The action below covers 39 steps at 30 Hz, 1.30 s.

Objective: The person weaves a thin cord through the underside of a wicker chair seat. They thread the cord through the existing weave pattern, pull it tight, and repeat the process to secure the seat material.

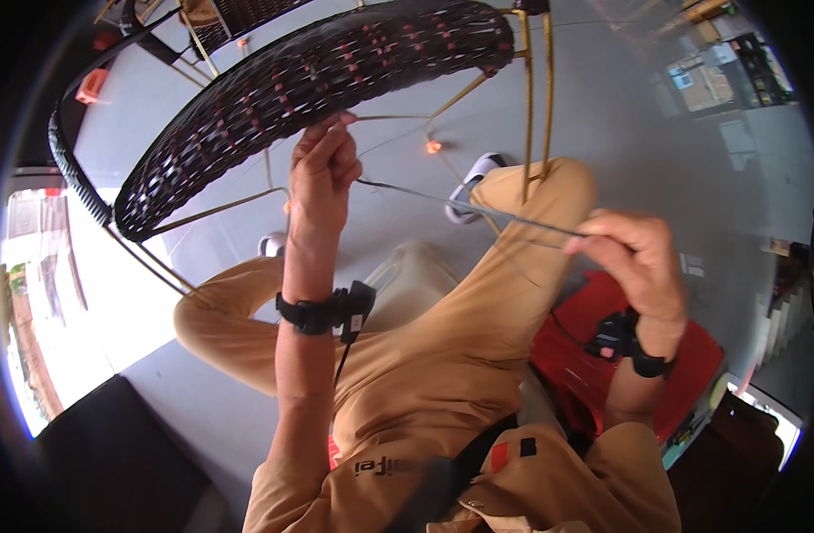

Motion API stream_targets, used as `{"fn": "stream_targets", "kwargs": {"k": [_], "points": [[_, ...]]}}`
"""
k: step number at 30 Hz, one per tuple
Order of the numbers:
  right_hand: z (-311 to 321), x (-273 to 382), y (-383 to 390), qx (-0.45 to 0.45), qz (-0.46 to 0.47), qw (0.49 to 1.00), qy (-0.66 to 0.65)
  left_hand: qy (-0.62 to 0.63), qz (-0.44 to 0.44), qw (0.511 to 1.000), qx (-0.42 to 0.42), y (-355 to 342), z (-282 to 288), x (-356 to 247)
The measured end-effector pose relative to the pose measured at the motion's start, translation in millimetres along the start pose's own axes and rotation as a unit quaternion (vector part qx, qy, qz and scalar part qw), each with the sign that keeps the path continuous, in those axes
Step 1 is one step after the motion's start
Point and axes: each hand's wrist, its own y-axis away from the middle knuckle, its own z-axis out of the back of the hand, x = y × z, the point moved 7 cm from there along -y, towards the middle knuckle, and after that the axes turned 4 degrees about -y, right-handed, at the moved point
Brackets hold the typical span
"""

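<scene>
1. We worked beneath a dark-brown, curved, woven-strand chair seat [291,98], which slanted across the upper left of the frame on thin, gold-coloured metal tubing [526,107].
2. Our left hand [325,164], at upper centre, stood at the seat's lower edge, fingers curled and pressed together; what they gripped, we could not tell.
3. Our right hand [634,258], right of centre, pinched a thin, dark-grey, flexible strand [478,207] between thumb and fingers.
4. The strand ran nearly straight, up and leftward, to just beside our left hand.
</scene>
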Motion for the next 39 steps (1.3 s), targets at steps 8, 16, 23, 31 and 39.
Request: {"fn": "stream_targets", "kwargs": {"k": [8,16,23,31,39], "points": [[139.9,-26.8,38.5,-0.051,-0.171,0.966,0.187,0.008,-0.005,1.000,-0.030,-8.7,9.6,9.7],[187.3,-97.7,89.2,-0.088,-0.221,0.963,0.126,0.054,0.002,0.998,0.011,-9.2,-3.3,13.3],[204.9,-109.6,117.7,-0.178,-0.121,0.856,0.471,0.039,0.004,0.999,0.015,-9.8,-3.0,10.8],[214.5,-106.6,126.3,-0.236,-0.069,0.725,0.643,0.054,0.008,0.998,0.018,-10.7,-0.2,12.1],[249.5,-113.1,162.8,-0.412,-0.031,0.651,0.637,0.047,0.017,0.999,0.007,-10.3,-1.9,12.4]]}}
